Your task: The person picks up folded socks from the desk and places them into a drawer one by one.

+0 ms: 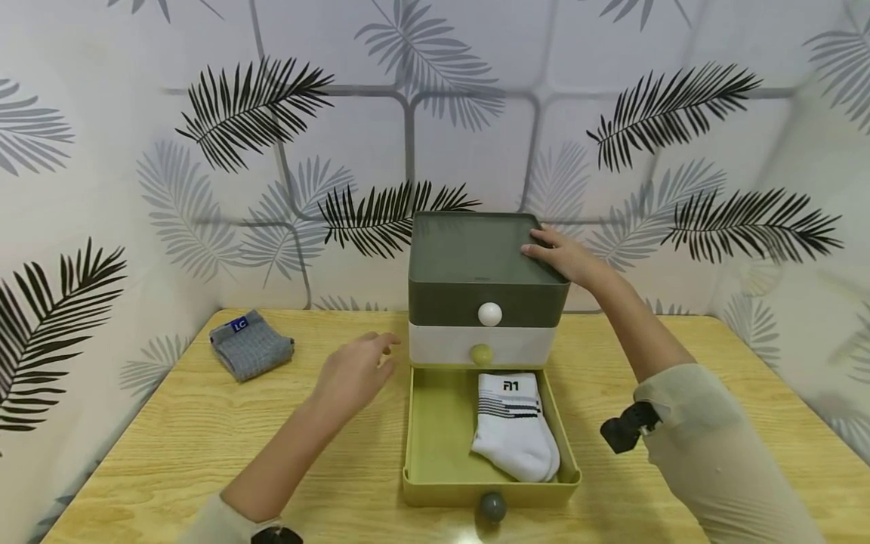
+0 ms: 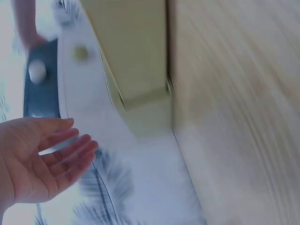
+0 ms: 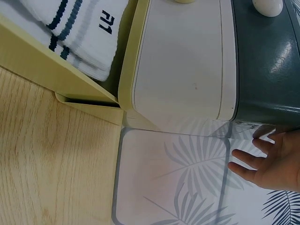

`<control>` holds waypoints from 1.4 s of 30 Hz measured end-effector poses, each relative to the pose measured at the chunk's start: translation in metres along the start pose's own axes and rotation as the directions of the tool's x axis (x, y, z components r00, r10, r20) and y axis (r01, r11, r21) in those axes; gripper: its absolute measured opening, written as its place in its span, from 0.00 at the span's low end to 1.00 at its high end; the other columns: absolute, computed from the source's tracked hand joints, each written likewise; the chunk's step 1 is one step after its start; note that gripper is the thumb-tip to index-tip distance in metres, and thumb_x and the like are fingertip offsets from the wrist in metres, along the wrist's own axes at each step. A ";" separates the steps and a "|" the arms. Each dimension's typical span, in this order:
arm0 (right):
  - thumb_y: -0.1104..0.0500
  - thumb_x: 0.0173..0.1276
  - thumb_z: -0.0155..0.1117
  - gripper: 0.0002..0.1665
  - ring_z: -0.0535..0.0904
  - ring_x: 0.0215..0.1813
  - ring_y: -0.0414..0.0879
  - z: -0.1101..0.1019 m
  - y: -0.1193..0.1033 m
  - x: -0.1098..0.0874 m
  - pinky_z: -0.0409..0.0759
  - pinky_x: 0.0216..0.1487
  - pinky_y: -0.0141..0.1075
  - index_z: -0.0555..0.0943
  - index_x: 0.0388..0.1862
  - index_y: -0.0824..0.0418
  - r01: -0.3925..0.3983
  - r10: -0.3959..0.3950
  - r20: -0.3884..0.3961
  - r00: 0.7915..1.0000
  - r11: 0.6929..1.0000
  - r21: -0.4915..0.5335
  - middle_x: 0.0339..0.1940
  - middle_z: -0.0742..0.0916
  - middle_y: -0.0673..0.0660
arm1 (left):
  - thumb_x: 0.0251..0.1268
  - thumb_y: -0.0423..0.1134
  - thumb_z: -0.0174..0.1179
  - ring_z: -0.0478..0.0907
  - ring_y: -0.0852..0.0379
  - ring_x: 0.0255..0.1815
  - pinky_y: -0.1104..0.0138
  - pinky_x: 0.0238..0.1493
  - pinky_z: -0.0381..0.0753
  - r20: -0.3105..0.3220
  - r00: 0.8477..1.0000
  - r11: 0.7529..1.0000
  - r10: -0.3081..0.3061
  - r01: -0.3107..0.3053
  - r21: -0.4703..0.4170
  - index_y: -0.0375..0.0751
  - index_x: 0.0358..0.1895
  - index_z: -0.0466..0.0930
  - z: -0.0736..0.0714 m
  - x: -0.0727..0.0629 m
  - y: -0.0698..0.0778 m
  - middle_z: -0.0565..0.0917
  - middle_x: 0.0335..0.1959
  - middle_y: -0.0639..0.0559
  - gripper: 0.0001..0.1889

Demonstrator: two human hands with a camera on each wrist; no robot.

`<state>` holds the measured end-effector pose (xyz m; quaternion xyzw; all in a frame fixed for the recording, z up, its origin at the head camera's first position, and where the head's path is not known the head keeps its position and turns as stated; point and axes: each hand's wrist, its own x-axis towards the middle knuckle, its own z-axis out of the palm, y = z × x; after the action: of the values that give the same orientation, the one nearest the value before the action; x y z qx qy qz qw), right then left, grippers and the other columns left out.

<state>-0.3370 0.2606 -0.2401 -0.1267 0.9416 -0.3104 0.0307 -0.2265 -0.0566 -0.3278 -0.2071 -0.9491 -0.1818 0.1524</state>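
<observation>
A small three-tier drawer box (image 1: 482, 302) stands on the table, with a dark green top tier, a white middle tier and a yellow-green bottom drawer (image 1: 442, 453) pulled out toward me. White striped socks (image 1: 513, 438) lie in the right part of that drawer; the right wrist view shows the socks (image 3: 89, 37) close up. My right hand (image 1: 560, 257) rests on the box's top right edge, fingertips over the lid. Just left of the box, my left hand (image 1: 356, 370) hovers with loosely bent fingers and holds nothing; in the left wrist view the hand's palm (image 2: 35, 159) shows.
A folded grey sock (image 1: 251, 345) with a blue label lies at the table's back left. The wooden table (image 1: 170, 453) meets a leaf-patterned wall (image 1: 353, 151) behind the box. Round knobs sit on the drawer fronts, a grey knob (image 1: 492, 507) on the lowest.
</observation>
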 end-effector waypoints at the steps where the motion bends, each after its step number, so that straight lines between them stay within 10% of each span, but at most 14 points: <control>1: 0.44 0.72 0.44 0.40 0.35 0.71 0.61 0.000 0.000 0.000 0.39 0.66 0.56 0.47 0.73 0.64 0.001 -0.001 0.001 1.000 1.000 0.000 0.73 0.43 0.65 | 0.60 0.35 0.60 0.80 0.51 0.32 0.66 0.23 0.76 -0.015 1.000 1.000 -0.014 0.014 -0.004 0.37 0.49 0.79 -0.004 0.000 -0.011 0.81 0.42 0.44 0.14; 8: 0.44 0.72 0.44 0.40 0.35 0.71 0.61 0.000 0.002 0.000 0.39 0.66 0.56 0.47 0.73 0.64 0.009 -0.009 -0.001 1.000 1.000 -0.003 0.72 0.43 0.66 | 0.64 0.33 0.57 0.78 0.44 0.40 0.56 0.31 0.78 -0.142 0.979 0.987 -0.146 0.135 -0.085 0.32 0.54 0.74 -0.021 -0.008 -0.090 0.78 0.46 0.37 0.16; 15: 0.44 0.72 0.44 0.40 0.35 0.71 0.61 0.000 0.005 -0.002 0.39 0.66 0.56 0.47 0.73 0.64 0.005 -0.005 -0.005 1.000 1.000 0.004 0.72 0.43 0.66 | 0.67 0.35 0.53 0.73 0.38 0.47 0.50 0.40 0.76 -0.160 0.921 0.910 -0.354 0.300 -0.285 0.26 0.56 0.70 -0.021 -0.025 -0.140 0.73 0.50 0.32 0.19; 19: 0.44 0.72 0.45 0.40 0.35 0.71 0.61 -0.001 0.005 -0.001 0.39 0.66 0.56 0.47 0.73 0.64 0.007 -0.007 -0.006 1.000 1.000 0.009 0.72 0.43 0.66 | 0.70 0.40 0.50 0.74 0.40 0.48 0.57 0.42 0.77 -0.118 0.861 0.812 -0.494 0.408 -0.417 0.28 0.56 0.70 -0.015 -0.032 -0.166 0.74 0.51 0.34 0.19; 25: 0.44 0.72 0.45 0.40 0.35 0.71 0.61 -0.001 0.005 0.000 0.39 0.66 0.56 0.47 0.73 0.64 0.014 -0.014 -0.006 1.000 1.000 0.006 0.72 0.43 0.66 | 0.67 0.37 0.52 0.77 0.63 0.34 0.73 0.36 0.77 -0.077 0.730 0.597 -0.679 0.488 -0.637 0.29 0.57 0.70 -0.005 -0.036 -0.193 0.76 0.47 0.41 0.19; 30: 0.45 0.72 0.45 0.40 0.35 0.71 0.61 0.000 0.003 0.000 0.39 0.66 0.55 0.48 0.73 0.65 0.023 -0.023 -0.005 1.000 1.000 0.002 0.72 0.43 0.66 | 0.64 0.36 0.56 0.67 0.44 0.55 0.59 0.53 0.68 -0.086 0.675 0.581 -0.733 0.556 -0.595 0.31 0.59 0.69 0.002 -0.038 -0.207 0.69 0.57 0.34 0.22; 35: 0.45 0.72 0.45 0.40 0.35 0.71 0.61 0.000 0.002 0.000 0.38 0.66 0.55 0.48 0.73 0.65 0.025 -0.025 -0.009 1.000 1.000 0.007 0.72 0.43 0.66 | 0.62 0.38 0.58 0.48 0.31 0.65 0.47 0.63 0.46 -0.047 0.665 0.588 -0.746 0.623 -0.515 0.34 0.62 0.66 0.009 -0.039 -0.223 0.61 0.64 0.30 0.25; 42: 0.45 0.72 0.45 0.40 0.35 0.71 0.60 0.000 0.002 0.000 0.38 0.66 0.55 0.48 0.73 0.65 0.027 -0.027 -0.002 1.000 1.000 0.010 0.72 0.43 0.66 | 0.65 0.43 0.54 0.51 0.28 0.63 0.45 0.64 0.36 0.039 0.788 0.758 -0.614 0.602 -0.250 0.30 0.62 0.63 0.013 -0.039 -0.238 0.62 0.60 0.25 0.27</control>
<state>-0.3371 0.2618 -0.2412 -0.1387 0.9383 -0.3156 0.0261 -0.3018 -0.2667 -0.4206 0.0988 -0.9304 -0.3438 0.0796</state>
